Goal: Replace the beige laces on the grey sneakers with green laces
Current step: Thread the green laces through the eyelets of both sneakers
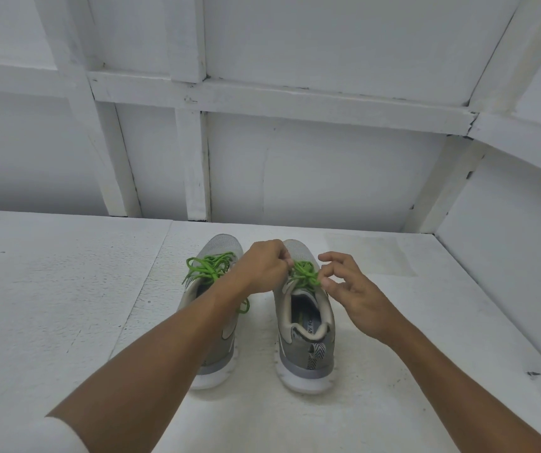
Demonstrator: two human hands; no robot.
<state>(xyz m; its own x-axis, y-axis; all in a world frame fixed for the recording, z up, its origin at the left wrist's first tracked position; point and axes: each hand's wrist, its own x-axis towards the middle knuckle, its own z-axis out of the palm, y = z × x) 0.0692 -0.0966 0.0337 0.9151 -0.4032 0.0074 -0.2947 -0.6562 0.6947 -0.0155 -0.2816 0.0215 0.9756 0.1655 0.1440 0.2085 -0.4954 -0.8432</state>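
- Sneakers of grey mesh with white soles stand as a pair on the white painted counter (66,289), the left sneaker (226,248) just beside the right sneaker (305,351), with a narrow strip of counter between them.
- Both toes point away from the person, toward the white panelled wall (328,165), and both heels face the camera. Their long axes run near to far and are almost parallel.
- Each sneaker sits upright on its sole.
- The left green lace (208,268), a bright cord, lies in loose loops over the front of the left sneaker, and one end hangs down its inner side.
- The right green lace (305,273) is bunched in a knot over the tongue of the right sneaker.
- The left hand (262,266) reaches across above the left sneaker. Its grip is closed, with curled fingers and thumb pinching the right green lace at the knot's left side.
- The right hand (354,289) is at the knot's right side. Its grip is a pinch of thumb and forefinger on the same lace, with the other fingers fanned out and bent.
- The left forearm hides the middle of the left sneaker.
- A black-and-white striped tab marks the heel of the right sneaker, and its insole carries lettering that is only partly readable.
- A white sleeve (60,436) shows at the lower left edge.
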